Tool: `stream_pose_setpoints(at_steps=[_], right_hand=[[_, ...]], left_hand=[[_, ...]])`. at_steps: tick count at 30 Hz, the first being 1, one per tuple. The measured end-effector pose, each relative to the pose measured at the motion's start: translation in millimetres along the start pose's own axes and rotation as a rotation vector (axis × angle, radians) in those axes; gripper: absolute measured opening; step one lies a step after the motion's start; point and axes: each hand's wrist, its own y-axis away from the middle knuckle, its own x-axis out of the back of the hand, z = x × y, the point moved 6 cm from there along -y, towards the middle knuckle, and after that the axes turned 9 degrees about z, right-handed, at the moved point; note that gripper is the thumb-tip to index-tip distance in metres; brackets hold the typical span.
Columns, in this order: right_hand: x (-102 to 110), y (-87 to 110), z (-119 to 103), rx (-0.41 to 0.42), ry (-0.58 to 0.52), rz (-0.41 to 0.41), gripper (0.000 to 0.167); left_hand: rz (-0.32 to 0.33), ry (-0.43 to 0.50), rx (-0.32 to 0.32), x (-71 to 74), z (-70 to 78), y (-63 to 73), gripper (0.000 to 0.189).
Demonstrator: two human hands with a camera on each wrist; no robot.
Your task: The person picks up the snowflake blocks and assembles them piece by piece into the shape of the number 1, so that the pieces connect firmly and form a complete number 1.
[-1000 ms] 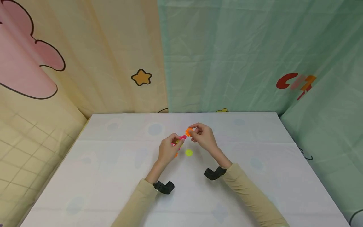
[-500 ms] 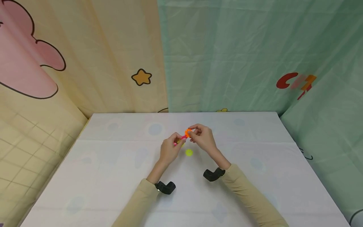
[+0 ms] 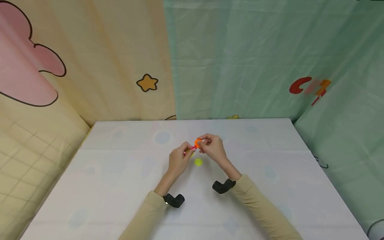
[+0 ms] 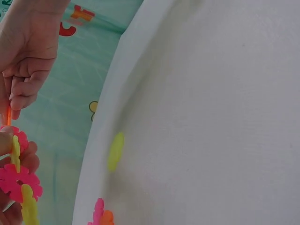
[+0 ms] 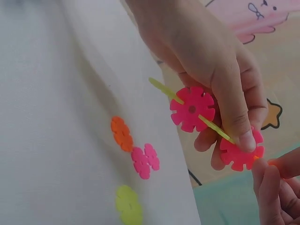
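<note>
My left hand (image 3: 177, 161) pinches a chain of notched plastic snowflake discs, pink and yellow by turns. In the right wrist view one pink disc (image 5: 192, 109) sits mid-chain, with yellow discs (image 5: 214, 127) slotted edge-on into it. The thumb presses on the pink end disc (image 5: 236, 157). Between thumb and fingers my right hand (image 3: 214, 148) pinches an orange disc (image 3: 197, 143), its edge right at a notch of that end disc. Fingers hide part of the orange disc in the right wrist view.
On the white-covered table (image 3: 120, 186) lies a loose yellow disc (image 3: 198, 162) below the hands. An orange disc (image 5: 122, 134) and pink discs (image 5: 141, 162) lie near it, hidden behind the left hand in the head view. Printed curtains (image 3: 240, 66) stand behind the table.
A second ago a gap showed between the orange disc and the chain; the hands have drawn together and the orange disc now meets the pink end disc.
</note>
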Motion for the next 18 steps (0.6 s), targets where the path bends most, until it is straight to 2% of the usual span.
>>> stream_pose_setpoints(at_steps=[6, 12, 18], right_hand=[[-3.1, 3.2, 5.8, -0.035, -0.031, 0.026, 0.014], [-4.3, 2.7, 3.6, -0.029, -0.039, 0.057, 0.014], [-5.6, 2.1, 2.6, -0.043, -0.03, 0.041, 0.014]], left_hand=[[-0.003, -0.022, -0.027, 0.6, -0.9, 0.6, 0.014], [0.032, -0.009, -0.027, 2.1, -0.4, 0.0, 0.015], [0.035, -0.011, -0.017, 2.0, -2.1, 0.2, 0.015]])
